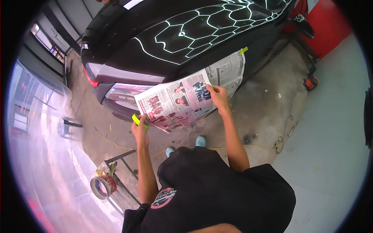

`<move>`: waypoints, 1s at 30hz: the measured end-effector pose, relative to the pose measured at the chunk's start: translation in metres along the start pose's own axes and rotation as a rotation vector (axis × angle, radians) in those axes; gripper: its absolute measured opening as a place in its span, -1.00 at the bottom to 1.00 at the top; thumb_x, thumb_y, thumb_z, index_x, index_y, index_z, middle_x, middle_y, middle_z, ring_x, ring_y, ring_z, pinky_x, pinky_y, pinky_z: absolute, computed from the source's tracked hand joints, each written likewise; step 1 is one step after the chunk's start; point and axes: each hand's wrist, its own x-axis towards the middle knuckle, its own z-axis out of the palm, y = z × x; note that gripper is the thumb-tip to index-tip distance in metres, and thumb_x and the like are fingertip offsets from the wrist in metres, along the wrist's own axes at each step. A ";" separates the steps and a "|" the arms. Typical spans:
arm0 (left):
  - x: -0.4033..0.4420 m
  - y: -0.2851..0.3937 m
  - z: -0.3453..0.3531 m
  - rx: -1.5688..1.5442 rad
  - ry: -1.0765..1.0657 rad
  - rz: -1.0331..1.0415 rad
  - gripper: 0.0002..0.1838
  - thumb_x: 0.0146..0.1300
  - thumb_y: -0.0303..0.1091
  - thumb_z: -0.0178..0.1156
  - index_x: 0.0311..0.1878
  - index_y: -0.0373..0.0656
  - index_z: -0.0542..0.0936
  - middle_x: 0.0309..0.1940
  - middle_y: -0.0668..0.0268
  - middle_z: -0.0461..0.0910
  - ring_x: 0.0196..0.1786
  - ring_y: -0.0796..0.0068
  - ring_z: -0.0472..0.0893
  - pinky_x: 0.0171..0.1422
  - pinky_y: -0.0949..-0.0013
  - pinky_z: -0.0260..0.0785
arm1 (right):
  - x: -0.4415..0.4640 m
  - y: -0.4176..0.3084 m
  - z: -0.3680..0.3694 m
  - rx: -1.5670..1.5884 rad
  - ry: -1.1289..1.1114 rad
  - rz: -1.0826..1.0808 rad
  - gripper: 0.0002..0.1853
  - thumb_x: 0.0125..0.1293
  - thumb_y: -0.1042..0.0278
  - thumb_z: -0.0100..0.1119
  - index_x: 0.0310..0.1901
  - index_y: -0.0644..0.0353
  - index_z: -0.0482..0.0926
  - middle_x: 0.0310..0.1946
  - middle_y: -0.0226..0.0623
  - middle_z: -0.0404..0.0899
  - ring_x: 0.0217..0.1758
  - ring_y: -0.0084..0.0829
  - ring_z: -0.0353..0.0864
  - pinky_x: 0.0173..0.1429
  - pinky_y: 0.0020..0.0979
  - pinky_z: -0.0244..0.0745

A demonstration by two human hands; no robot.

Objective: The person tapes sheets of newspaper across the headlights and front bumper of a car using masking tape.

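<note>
A printed newspaper sheet [165,101] is stretched between my hands, in front of the black car's side [128,58]. My left hand [140,130] is closed around a bright yellow-green tape roll [135,119], with its fingertips at the sheet's lower left corner. Pinching the upper right edge of that sheet is my right hand [218,98]. Another newspaper sheet [227,68] hangs against the car just beyond my right hand. A yellow-green tape strip [244,50] sits at its top right corner. The sheets partly hide the car's lower side.
A metal-framed stand [121,157] and a paint-stained bucket [104,186] are at lower left. A stool [70,126] is farther left, beside clear plastic sheeting [35,136]. A yellow cord [105,138] crosses the floor. An orange tool [311,82] lies near the right wall [326,128].
</note>
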 end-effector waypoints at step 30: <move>0.109 0.044 0.007 0.162 0.085 0.132 -0.62 0.38 -0.26 0.42 0.07 -0.41 0.69 -0.15 0.30 0.72 -0.18 0.54 0.66 -0.07 0.41 0.48 | 0.023 -0.026 0.048 -0.370 0.178 -0.350 -0.69 0.22 0.20 0.60 -0.30 0.31 0.76 -0.52 -0.42 0.65 -0.46 -0.65 0.50 -0.34 -0.50 0.39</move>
